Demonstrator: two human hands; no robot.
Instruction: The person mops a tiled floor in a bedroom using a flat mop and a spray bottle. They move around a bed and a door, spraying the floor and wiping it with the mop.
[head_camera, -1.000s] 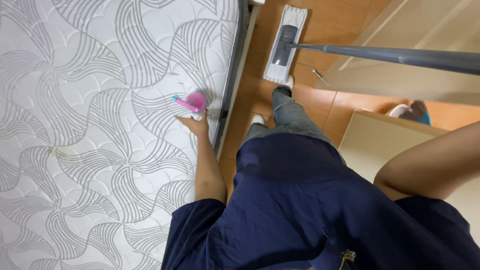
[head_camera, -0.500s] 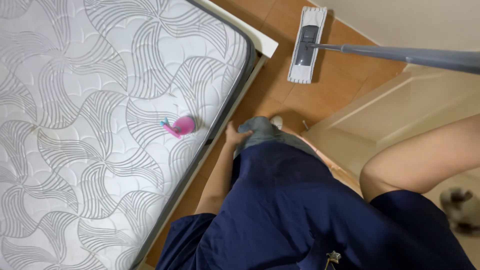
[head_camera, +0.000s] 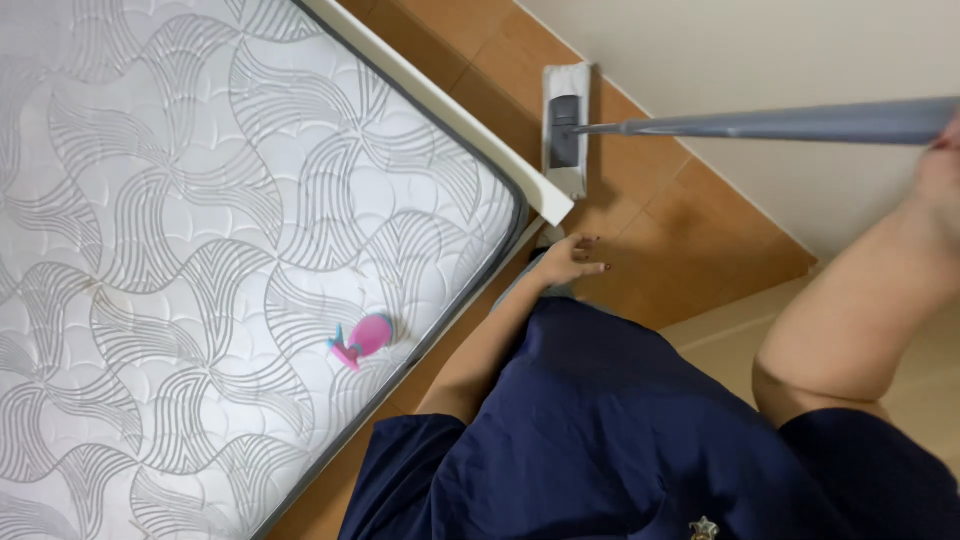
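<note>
Grey mop handle (head_camera: 770, 122) sits in my right hand (head_camera: 945, 165), fingers seemingly wrapped round it at the frame's edge; its flat head (head_camera: 565, 130) rests on the floor by the bed corner. Light and stiff, it's best gripped high. My left hand (head_camera: 570, 260) hangs empty, fingers apart.

Soft, even indoor light filling whole view; no hard source showing. Mattress (head_camera: 200, 250) reading bright, its pale quilting nearly washing out at top left. Faint shadow lying along bed edge on wooden floor (head_camera: 690, 220). Mop handle (head_camera: 760, 123) and right hand (head_camera: 940, 165) smearing with motion blur at right edge. Left hand (head_camera: 570, 262) slightly soft. Wide lens bending straight lines near corners.
</note>
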